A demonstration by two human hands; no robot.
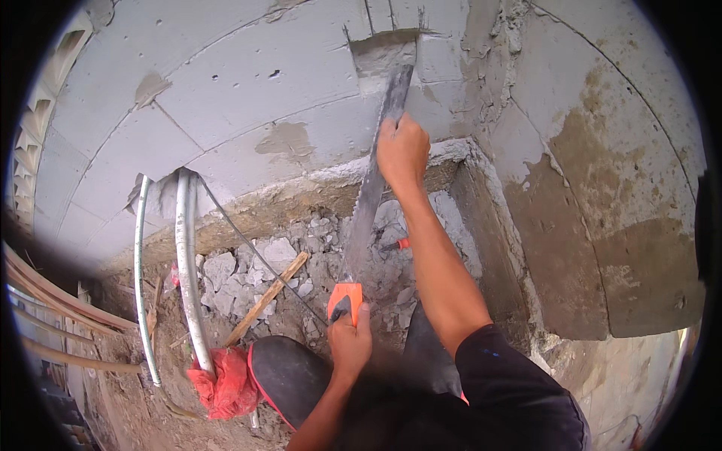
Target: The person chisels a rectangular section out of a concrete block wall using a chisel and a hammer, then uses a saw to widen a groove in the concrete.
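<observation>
A long hand saw (366, 197) with an orange and black handle slants up from my body to the grey block wall (248, 83). My left hand (351, 344) is closed round its handle. Higher up, my right hand (404, 150) grips the blade near its far end, fingers wrapped over it. The blade's tip reaches the lower edge of a rectangular recess (382, 56) cut into the wall. Short vertical cuts (380, 15) run upward above that recess. Whether the tip touches the recess floor, I cannot tell.
Broken block rubble (256, 263) fills the trench below the wall. White pipes (186, 270) rise at the left into a hole, beside a wooden stick (267, 298) and a red plastic bag (227, 383). A patched wall (594, 195) stands on the right.
</observation>
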